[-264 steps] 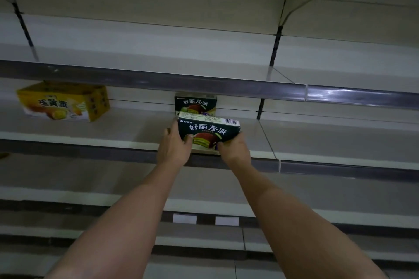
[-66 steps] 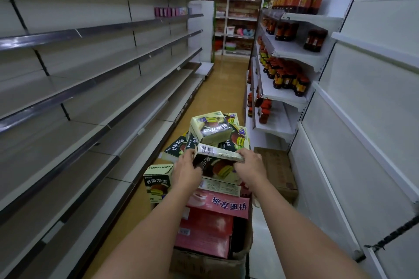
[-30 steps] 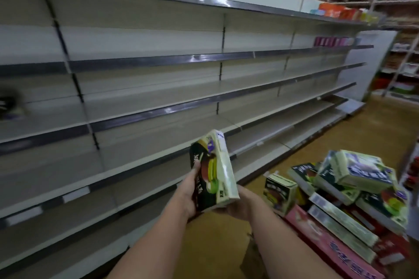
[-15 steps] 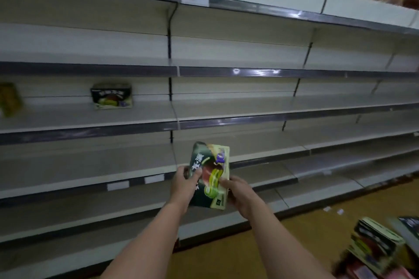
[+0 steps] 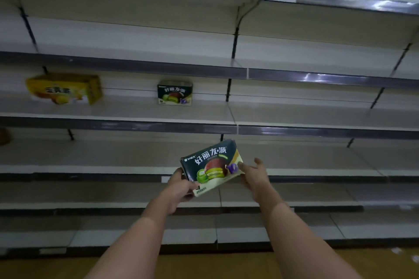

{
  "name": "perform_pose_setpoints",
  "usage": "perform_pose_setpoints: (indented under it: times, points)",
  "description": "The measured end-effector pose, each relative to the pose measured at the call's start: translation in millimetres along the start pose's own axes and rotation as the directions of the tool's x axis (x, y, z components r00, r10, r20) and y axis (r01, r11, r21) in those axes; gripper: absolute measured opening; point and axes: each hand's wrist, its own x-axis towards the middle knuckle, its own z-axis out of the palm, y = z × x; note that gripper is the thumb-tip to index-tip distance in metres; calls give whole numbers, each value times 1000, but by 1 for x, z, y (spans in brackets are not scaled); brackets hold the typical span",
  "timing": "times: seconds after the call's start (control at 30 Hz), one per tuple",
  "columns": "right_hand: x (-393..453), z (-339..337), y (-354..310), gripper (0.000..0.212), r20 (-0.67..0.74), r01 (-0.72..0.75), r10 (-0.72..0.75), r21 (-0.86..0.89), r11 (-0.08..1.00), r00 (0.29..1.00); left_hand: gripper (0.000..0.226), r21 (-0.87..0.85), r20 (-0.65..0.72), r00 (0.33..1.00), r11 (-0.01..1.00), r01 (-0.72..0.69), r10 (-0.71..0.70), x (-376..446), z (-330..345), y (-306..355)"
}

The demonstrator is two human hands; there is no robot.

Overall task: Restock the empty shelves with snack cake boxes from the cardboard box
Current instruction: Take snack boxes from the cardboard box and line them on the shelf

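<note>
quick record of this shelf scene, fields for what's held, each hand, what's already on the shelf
held item: dark green snack cake box, tilted, in front of the lower shelves, not yet on a shelf
left hand: grips the box's lower left corner
right hand: fingers straight, touching the box's right end
on shelf: matching dark green box standing upright; yellow snack cake box to its left, blurred
shelf: beige metal shelf with grey front rail
view: cardboard supply box out of frame
</note>
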Motion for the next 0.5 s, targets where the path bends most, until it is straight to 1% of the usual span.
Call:
perform_pose_setpoints:
  times: [0.07,0.1,0.13,0.17,0.2,0.23,0.27,0.33,0.43,0.5]
  points:
    - [15,11,-5,28,53,55,-46,-183,982,998,45,53,-23,1000,998,-16,18,12,-13,6]
    - [23,19,-5,20,65,100,-85,-295,950,994,48,81,-49,998,996,-36,40,21,-18,9]
    - [30,29,-7,14,78,146,-126,-384,912,989,52,106,-77,994,992,-71,80,32,-21,12]
    - [37,39,-9,11,88,183,-160,-427,885,983,56,141,-111,987,985,-104,120,43,-24,18]
    - [44,49,-12,11,93,209,-187,-446,870,978,58,175,-154,976,976,-129,156,52,-25,24]
    - [52,58,-16,13,99,224,-201,-458,860,975,55,201,-201,963,970,-138,179,60,-26,32]
    - [59,67,-22,13,112,243,-216,-463,852,970,49,227,-250,947,963,-146,203,67,-27,40]
    - [76,83,-33,6,148,290,-250,-513,808,957,39,291,-325,908,941,-171,265,83,-31,59]
    - [95,101,-53,15,210,379,-317,-580,721,925,34,357,-361,849,898,-256,386,102,-40,85]
    - [107,112,-63,15,238,427,-360,-609,669,902,31,399,-378,814,871,-287,441,115,-48,99]
